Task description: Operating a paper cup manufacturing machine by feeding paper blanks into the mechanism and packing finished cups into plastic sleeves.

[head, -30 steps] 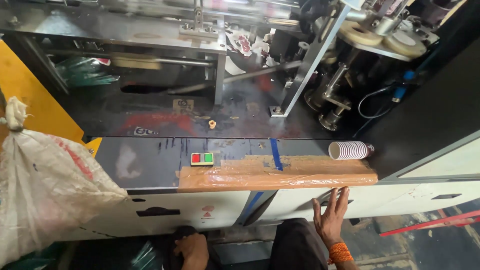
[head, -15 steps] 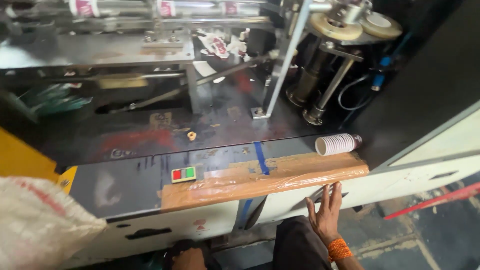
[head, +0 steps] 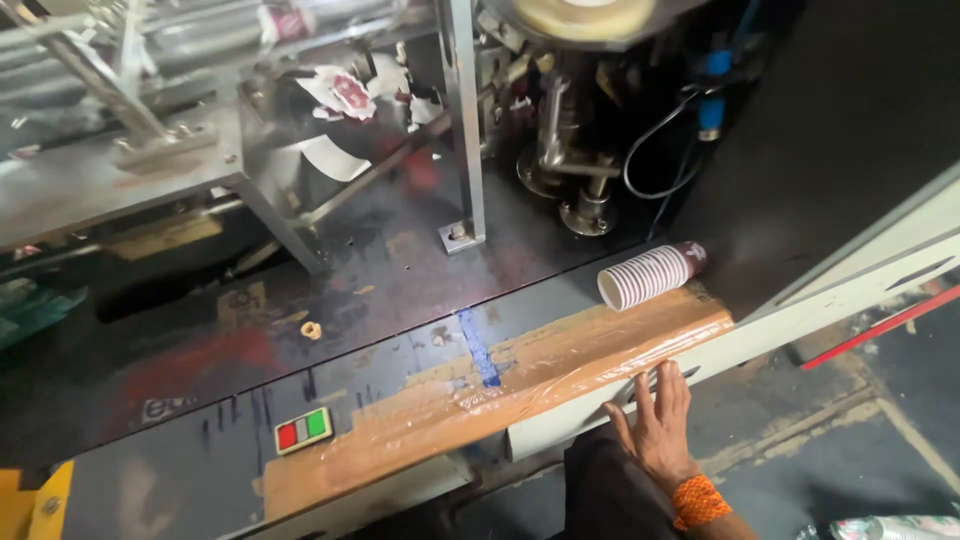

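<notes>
My right hand [head: 657, 420] rests flat with fingers spread against the white front panel of the machine [head: 760, 330], just below the strip of brown tape [head: 500, 390] along the deck's edge. An orange band [head: 697, 499] circles that wrist. It holds nothing. A stack of nested paper cups [head: 650, 274] lies on its side on the dark deck, up and to the right of the hand, apart from it. My left hand is out of view.
A small red and green switch [head: 303, 429] sits on the deck at lower left. Metal posts [head: 462, 120], a spindle [head: 585, 200], cables [head: 650, 150] and loose printed cup blanks [head: 345, 95] crowd the back. A yellow edge [head: 30, 500] shows bottom left.
The view has swung right and closer; the white sack and the left hand near the bottom have left the frame. My right hand stays on the front panel.
</notes>
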